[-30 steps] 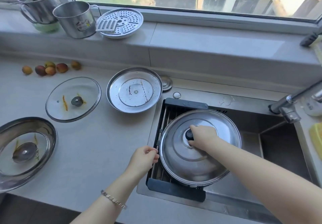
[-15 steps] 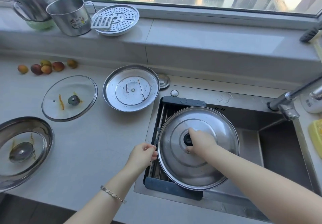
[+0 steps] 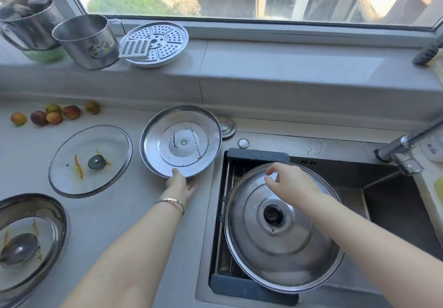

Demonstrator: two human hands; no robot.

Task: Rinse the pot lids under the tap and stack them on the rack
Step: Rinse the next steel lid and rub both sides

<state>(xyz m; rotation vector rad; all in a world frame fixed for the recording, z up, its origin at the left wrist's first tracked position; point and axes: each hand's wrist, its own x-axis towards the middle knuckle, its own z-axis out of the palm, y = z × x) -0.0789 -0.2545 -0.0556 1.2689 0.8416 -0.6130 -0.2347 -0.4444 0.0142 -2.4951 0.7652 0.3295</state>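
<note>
Currently the left hand (image 3: 179, 185), fingers spread and gripping nothing, touches the near rim of the upturned round steel lid (image 3: 180, 141) on the grey tabletop (image 3: 115, 212), left of the sink rack (image 3: 242, 283). The right hand (image 3: 291, 184) hovers empty, loosely open, farther off, above the domed steel lid (image 3: 282, 247) on the rack.

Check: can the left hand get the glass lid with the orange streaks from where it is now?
Probably yes. The left hand is at the near rim of the upturned steel lid; the glass lid lies beside that one on the counter, with nothing lying between them.

both hands (image 3: 179, 185) (image 3: 291, 184) outstretched, loose
</note>
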